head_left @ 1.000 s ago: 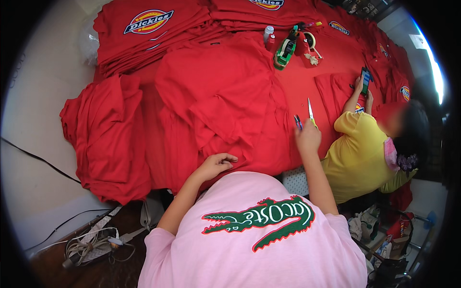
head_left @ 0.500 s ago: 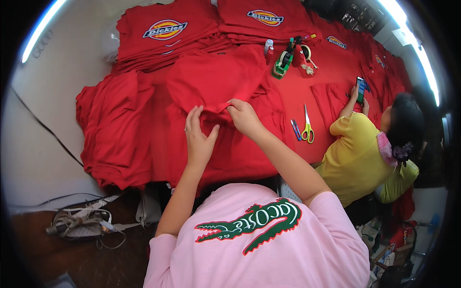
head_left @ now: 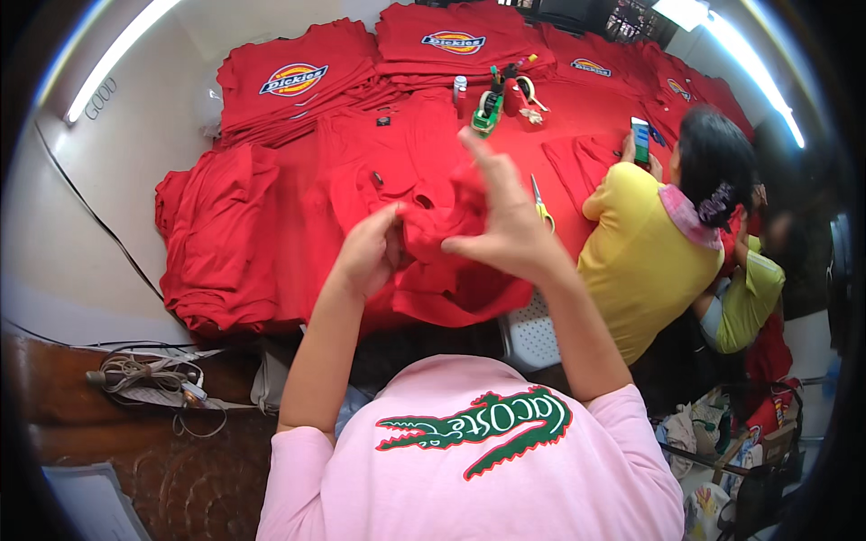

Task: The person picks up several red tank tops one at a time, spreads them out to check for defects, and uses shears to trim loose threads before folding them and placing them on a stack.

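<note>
A bunched red shirt (head_left: 437, 288) hangs at the near side of the table, lifted toward me. My left hand (head_left: 368, 252) is closed on a fold of it, fingertips pressed into the cloth. Beside it, my right hand (head_left: 514, 216) is raised over the shirt's right part, slightly blurred, with thumb and fingers spread wide. Its thumb tip is close to the cloth; whether it touches, I cannot tell. Another red shirt (head_left: 383, 135), with a dark neck label, lies flat beyond my hands. Yellow-handled scissors (head_left: 545, 216) show partly behind my right hand.
Stacks of folded red shirts (head_left: 352, 86) line the far side. A red pile (head_left: 221, 261) sits at left. A green tape dispenser (head_left: 487, 113) and tape roll (head_left: 527, 88) stand mid-table. At right, a person in yellow (head_left: 654, 252) holds a phone (head_left: 640, 140).
The shirt has been gathered up and drawn nearer to me. My right hand has let go of the cloth and opened. The view has shifted, and the person in yellow appears closer.
</note>
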A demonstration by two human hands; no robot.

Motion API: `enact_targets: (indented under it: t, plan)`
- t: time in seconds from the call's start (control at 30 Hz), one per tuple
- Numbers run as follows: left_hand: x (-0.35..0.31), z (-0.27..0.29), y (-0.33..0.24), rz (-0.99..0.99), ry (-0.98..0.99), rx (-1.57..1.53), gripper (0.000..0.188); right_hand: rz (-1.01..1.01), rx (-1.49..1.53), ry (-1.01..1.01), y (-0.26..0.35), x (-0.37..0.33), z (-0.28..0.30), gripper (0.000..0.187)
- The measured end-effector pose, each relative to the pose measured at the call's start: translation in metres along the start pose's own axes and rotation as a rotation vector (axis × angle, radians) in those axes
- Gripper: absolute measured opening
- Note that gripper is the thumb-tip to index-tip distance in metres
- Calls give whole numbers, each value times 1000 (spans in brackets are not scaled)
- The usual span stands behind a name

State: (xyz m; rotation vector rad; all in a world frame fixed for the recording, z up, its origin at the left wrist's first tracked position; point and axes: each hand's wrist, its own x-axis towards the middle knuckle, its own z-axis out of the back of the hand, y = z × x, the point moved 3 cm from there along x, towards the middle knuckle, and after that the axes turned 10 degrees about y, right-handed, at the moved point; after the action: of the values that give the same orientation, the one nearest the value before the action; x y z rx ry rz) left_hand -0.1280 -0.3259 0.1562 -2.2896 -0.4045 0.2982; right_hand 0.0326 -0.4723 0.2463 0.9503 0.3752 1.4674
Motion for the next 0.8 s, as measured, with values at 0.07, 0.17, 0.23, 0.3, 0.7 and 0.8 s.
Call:
enact_targets:
  t: [0.07, 0.17, 0.23, 0.3, 0.7, 0.8]
  plan:
    - [1, -39, -23, -89, 81, 16, 23, -269, -47, 59, -36, -20, -32, 130]
    - [-9, -77, -67, -247, 50, -6, 25, -527, -222, 265, -108, -64, -53, 117]
    - [-50, -72, -109, -529, 41, 12, 27, -563, 40, 365, -154, -99, -65, 109]
    - [-75, -64, -112, -524, 46, -45, 29, -514, 206, 439, -161, -116, -65, 104]
    - [-96, -119, -47, -668, 183, -79, 30, -311, -334, -48, -131, -88, -110, 67]
    - [-138, -106, -100, -556, 152, -166, 45, -715, -35, 199, -193, -118, -98, 37]
